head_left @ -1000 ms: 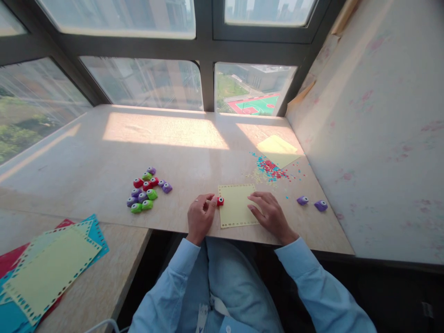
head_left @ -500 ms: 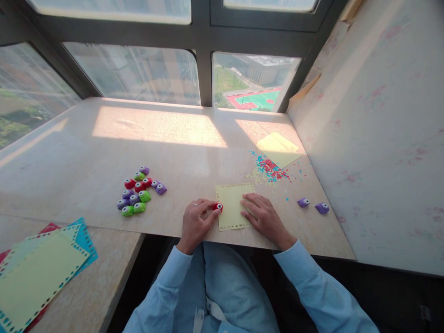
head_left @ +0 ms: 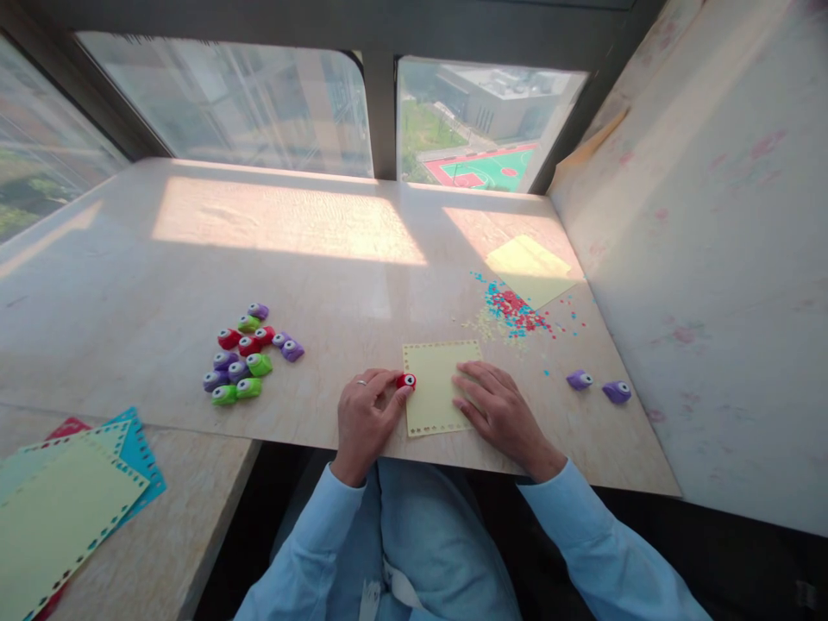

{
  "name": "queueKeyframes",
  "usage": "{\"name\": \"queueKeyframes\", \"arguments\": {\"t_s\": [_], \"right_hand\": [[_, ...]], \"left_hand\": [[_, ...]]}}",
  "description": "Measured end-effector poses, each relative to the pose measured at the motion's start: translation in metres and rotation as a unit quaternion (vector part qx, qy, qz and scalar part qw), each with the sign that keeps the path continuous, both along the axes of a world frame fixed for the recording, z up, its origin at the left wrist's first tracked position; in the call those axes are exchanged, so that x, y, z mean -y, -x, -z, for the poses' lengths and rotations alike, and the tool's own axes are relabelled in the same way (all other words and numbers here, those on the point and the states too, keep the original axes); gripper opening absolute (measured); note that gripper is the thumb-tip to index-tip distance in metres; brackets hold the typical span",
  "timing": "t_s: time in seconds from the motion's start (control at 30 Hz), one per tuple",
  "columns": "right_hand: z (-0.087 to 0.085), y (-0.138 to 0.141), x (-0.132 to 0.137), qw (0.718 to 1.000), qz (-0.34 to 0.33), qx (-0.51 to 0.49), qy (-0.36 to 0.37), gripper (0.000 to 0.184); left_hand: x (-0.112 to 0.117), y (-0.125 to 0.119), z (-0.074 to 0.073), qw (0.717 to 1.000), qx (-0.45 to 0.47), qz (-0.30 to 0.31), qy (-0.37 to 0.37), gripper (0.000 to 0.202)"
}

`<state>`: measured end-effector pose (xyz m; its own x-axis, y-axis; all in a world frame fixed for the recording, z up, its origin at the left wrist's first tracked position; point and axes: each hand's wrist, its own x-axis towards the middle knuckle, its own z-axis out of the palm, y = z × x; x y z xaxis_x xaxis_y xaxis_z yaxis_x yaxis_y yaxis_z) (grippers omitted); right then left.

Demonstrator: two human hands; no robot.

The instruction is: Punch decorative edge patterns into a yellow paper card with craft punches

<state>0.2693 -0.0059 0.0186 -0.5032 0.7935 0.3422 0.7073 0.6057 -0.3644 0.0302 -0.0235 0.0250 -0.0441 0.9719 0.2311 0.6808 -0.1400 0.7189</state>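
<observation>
At the near edge of the surface [head_left: 323, 259]: my yellow sheet [head_left: 435, 405] lies flat, its border punched.
Left hand [head_left: 363, 416]: my fingers pinch the red punch [head_left: 406, 380] against the sheet's left edge.
Right hand [head_left: 499, 412]: fingers flat and spread, pressing on the sheet's right side.
Far left: 1 cluster of punches [head_left: 249, 354], red, green and purple.
Far right: 2 purple punches [head_left: 580, 379], well apart from the sheet.
Behind the sheet: scattered paper dots [head_left: 511, 310].

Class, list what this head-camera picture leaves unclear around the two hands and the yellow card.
Head view: the left hand covers part of the red punch, hiding how it grips the yellow card edge.
Head view: the right hand hides the card's right-side holes.
Head view: the paper stack is cut off by the left and bottom edges.
Head view: the confetti pieces are too small to tell shapes.
</observation>
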Motion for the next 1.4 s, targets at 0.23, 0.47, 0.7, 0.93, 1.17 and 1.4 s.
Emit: {"name": "queueKeyframes", "arguments": {"t_s": [0.23,0.47,0.7,0.93,1.17,1.4], "right_hand": [[-0.002,0.0,0.0,1.0,0.004,0.001,0.011,0.029],[-0.004,0.0,0.001,1.0,0.008,-0.009,0.016,0.031],[-0.004,-0.002,0.001,0.999,0.025,-0.04,0.012,0.034],[-0.005,-0.002,0.0,0.997,0.035,-0.062,0.018,0.033],[-0.006,-0.003,-0.001,0.991,0.042,-0.121,0.026,0.028],[-0.007,-0.011,-0.002,0.952,0.123,-0.268,0.082,0.022]], "left_hand": [[0.0,0.0,0.0,1.0,0.006,-0.001,0.004,0.021],[0.002,0.003,-0.001,1.0,0.005,0.006,0.008,0.022],[0.004,0.001,-0.003,0.999,0.038,-0.017,0.017,0.023],[-0.008,0.008,-0.023,0.981,0.141,-0.09,0.097,0.029],[-0.031,0.016,-0.032,0.958,0.105,-0.024,0.265,0.055],[-0.041,0.015,-0.031,0.935,0.103,0.032,0.339,0.062]]}}
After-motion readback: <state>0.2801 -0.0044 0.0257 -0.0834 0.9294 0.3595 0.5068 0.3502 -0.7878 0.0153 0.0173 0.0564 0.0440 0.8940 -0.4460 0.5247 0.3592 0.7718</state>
